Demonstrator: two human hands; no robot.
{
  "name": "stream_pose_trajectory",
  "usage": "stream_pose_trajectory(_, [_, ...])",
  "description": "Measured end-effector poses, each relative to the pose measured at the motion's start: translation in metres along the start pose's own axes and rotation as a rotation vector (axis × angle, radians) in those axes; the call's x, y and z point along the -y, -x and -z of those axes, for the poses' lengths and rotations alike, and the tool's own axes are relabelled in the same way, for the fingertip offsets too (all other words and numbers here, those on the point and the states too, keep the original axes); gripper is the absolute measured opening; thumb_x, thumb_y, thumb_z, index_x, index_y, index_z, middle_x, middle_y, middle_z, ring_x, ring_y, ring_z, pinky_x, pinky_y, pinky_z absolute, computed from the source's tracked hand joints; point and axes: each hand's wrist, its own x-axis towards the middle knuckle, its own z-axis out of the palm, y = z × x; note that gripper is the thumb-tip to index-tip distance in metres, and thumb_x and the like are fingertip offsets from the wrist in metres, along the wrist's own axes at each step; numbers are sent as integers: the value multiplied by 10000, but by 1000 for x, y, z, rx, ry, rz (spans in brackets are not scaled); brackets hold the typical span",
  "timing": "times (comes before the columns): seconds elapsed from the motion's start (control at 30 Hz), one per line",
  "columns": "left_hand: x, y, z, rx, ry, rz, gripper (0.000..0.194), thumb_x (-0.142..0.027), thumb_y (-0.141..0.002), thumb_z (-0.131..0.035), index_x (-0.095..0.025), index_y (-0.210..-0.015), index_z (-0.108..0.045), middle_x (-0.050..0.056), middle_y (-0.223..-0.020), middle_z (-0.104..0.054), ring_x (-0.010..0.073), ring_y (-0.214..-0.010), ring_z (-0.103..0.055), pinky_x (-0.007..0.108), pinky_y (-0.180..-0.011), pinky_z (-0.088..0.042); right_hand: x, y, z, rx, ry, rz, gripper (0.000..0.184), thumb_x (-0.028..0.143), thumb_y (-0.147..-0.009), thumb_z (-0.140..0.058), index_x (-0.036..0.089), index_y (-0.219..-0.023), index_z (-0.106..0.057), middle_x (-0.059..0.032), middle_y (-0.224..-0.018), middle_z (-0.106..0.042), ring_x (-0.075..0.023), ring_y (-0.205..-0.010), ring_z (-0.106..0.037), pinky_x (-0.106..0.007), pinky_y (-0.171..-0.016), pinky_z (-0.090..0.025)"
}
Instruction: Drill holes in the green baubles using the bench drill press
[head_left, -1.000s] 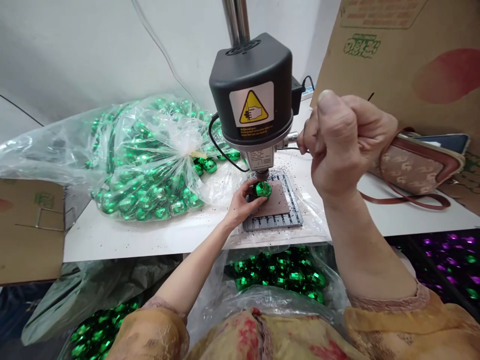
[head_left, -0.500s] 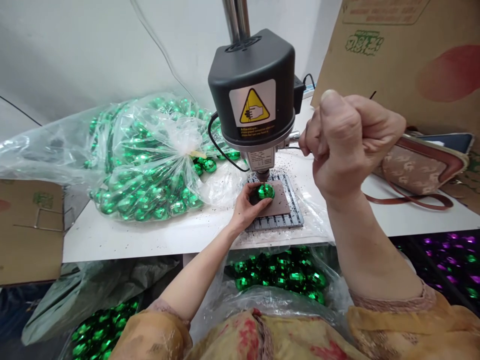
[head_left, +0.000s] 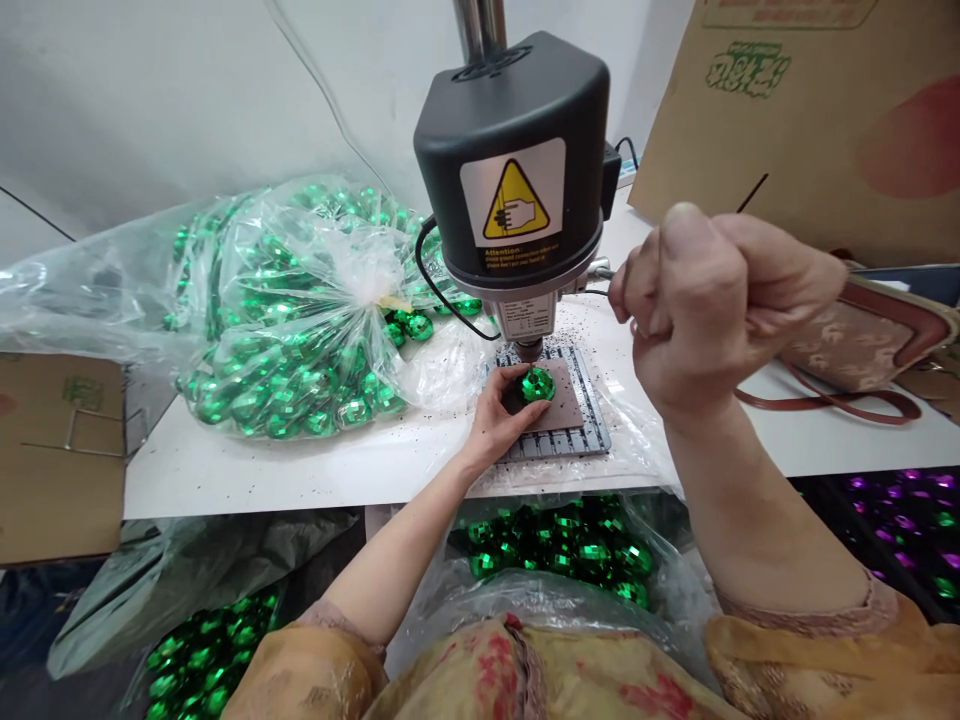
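A shiny green faceted ball is pinched between the thumb and fingers of my left hand. It rests on a brown board over the slotted grey base plate of a small drill press. The black drill press head with a yellow warning sticker hangs above, and its chuck is right over the ball. My right hand is closed in a fist on the drill press lever; most of the lever is hidden by the fingers.
A tied clear bag of green balls lies on the white table at left. More green balls sit in plastic below the table's edge. At right are a patterned purse and a cardboard box. Dark crumbs surround the plate.
My left hand and the ball have shifted slightly right, under the chuck. My right fist has moved down and right with the lever. The drill press head looks larger as the camera moved.
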Motion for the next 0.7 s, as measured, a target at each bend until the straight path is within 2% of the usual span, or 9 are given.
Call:
stream_pose_trajectory(0.13, [-2,0,-1,1,2,3,563,-436,-778,-831,-201,-1213,-561,134,-1319,-644,282,-1230,-627,481,-1092,-487,3,7,5,35,-33,-4,620,447,-876,-641,191,-506,-215,31,-446,-244,-86,-400,-300,-333,-410,-234])
stream_pose_trajectory(0.27, [-2,1,-1,-4,0,1,563,-457,-790,-818,-205,-1221,-557,133,-1329,-639,278,-1233,-626,465,-1086,-493,4,8,8,73,-49,-44,606,481,-890,-591,195,-512,-214,37,-446,-205,-84,-400,-243,-338,-405,-239])
stream_pose_trajectory(0.4, [1,1,-1,1,5,1,571,-471,-791,-815,-212,-1224,-549,128,-1338,-635,272,-1237,-625,457,-1084,-495,-4,12,9,81,-71,82,610,372,-885,-615,173,-503,-183,36,-454,-238,-67,-401,-294,-303,-422,-260])
stream_pose_trajectory(0.53, [2,1,-1,3,19,4,575,-476,-784,-820,-218,-1220,-548,128,-1339,-635,268,-1231,-627,457,-1084,-498,-14,18,7,6,-71,177,577,214,-869,-608,162,-515,-156,45,-456,-200,-46,-387,-274,-278,-419,-253])
stream_pose_trajectory(0.7, [0,1,-2,-7,20,1,569,-465,-784,-822,-212,-1219,-556,127,-1330,-638,268,-1223,-629,465,-1085,-494,-21,21,7,-16,-107,263,558,192,-861,-599,168,-538,-145,52,-464,-183,-41,-377,-263,-264,-394,-253])
